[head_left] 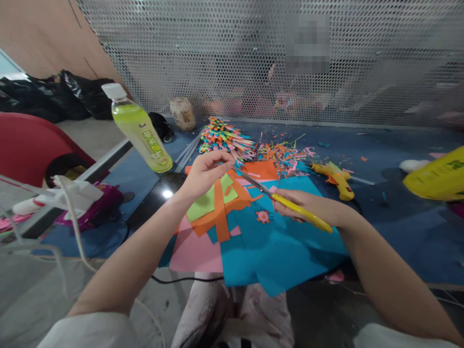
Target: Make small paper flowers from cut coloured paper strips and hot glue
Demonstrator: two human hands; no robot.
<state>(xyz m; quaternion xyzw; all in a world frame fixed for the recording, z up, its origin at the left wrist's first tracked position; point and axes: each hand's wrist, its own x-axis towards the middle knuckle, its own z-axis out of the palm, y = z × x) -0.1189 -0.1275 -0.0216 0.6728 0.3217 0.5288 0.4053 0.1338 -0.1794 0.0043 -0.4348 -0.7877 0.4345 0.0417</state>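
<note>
My right hand (293, 205) is closed on yellow-handled scissors (304, 211), whose blades point left toward my other hand. With its fingers pinched together by the blade tips, my left hand (210, 175) holds something too small to make out. Beneath both hands lie blue paper sheets (253, 256), a pink sheet (195, 249), a lime green sheet (203, 205) and orange pieces (220, 212). A small pink and orange paper flower (263, 216) rests on the blue paper. Behind my left hand stands a cone-shaped pile of colourful folded paper (224, 137).
A green drink bottle (141, 133) stands at the left, near a purple object (94, 205). Paper scraps (284, 154) and a yellow glue gun (335, 179) lie behind the sheets. A yellow bottle (440, 176) is at the right. Perforated metal mesh (232, 58) rises behind the table.
</note>
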